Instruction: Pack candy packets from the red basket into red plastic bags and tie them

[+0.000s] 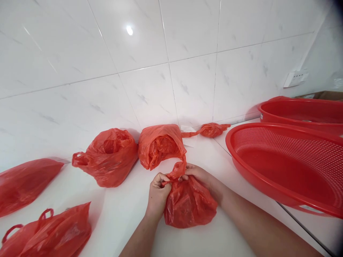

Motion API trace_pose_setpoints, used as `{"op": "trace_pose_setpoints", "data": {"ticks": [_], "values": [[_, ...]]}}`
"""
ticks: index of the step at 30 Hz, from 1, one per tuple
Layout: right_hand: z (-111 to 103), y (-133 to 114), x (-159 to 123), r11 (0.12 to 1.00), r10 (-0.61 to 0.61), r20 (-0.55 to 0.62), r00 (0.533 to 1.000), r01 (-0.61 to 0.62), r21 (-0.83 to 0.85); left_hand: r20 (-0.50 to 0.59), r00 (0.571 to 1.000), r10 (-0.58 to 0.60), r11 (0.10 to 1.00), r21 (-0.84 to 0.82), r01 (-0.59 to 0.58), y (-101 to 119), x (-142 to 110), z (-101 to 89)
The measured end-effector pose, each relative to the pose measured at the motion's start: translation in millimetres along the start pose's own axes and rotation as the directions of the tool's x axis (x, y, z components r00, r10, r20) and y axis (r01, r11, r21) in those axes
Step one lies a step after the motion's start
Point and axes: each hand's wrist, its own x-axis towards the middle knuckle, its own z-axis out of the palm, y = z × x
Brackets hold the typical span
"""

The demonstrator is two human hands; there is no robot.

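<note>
A filled red plastic bag rests on the white table in front of me, its neck gathered and twisted. My left hand pinches a strip of the bag's neck between thumb and fingers. From the other side, my right hand is closed around the neck, with some of its fingers hidden behind the plastic. Just beyond the hands lies another red plastic bag, its mouth facing me and crumpled red plastic inside. What the bag in my hands contains cannot be made out through the film.
More red bags stand left: a bulky one, a flat one and one with handle loops. A small knotted bag lies by the tiled wall. Right are a large red perforated basket and a second red basin.
</note>
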Motion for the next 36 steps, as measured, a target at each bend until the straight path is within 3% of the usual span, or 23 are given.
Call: {"op": "trace_pose_setpoints", "data": {"ticks": [4,7,10,14,19,22,26,30,33,36], "values": [[8.9,-3.6,-7.6,0.992,0.098,-0.034,0.995,-0.094,0.088,-0.017,1.000,0.022,0.999,0.025,-0.022,-2.8,1.2,-2.9],[3.5,-2.3,-7.1,0.995,0.036,-0.022,0.999,-0.034,0.093,-0.031,0.997,0.073,0.994,0.083,-0.071,-4.6,2.7,-5.1],[-9.5,1.0,-1.3,1.000,-0.001,0.061,0.998,0.000,0.012,-0.053,0.992,0.119,0.981,0.160,-0.109,-6.1,3.4,-6.3],[-20.3,1.1,3.2,0.994,0.042,0.108,0.993,-0.031,-0.101,-0.100,0.983,0.155,0.969,0.208,-0.132,-8.1,2.8,-6.2],[-15.6,-6.7,-0.3,0.964,0.078,0.100,0.992,-0.050,-0.263,-0.131,0.967,0.220,0.947,0.267,-0.180,-7.8,0.2,-4.7],[-12.4,-7.9,0.6,0.902,0.081,0.057,0.995,-0.049,-0.429,-0.163,0.959,0.233,0.936,0.306,-0.176,-7.3,-1.0,-4.5],[-9.9,-1.2,5.5,0.803,-0.019,-0.087,0.996,-0.037,-0.595,-0.151,0.954,0.260,0.912,0.363,-0.191,-8.7,-3.2,-4.5],[-5.1,6.3,9.3,0.753,-0.242,-0.218,0.946,0.041,-0.657,-0.068,0.950,0.305,0.869,0.428,-0.248,-10.7,-5.6,-3.1],[-1.4,8.5,12.2,0.734,-0.327,-0.241,0.914,0.084,-0.674,0.004,0.946,0.325,0.849,0.439,-0.294,-11.5,-6.6,-1.9],[-0.4,7.6,14.2,0.757,-0.318,-0.231,0.920,0.099,-0.646,0.035,0.947,0.319,0.851,0.429,-0.303,-12.6,-6.8,-1.4]]}}
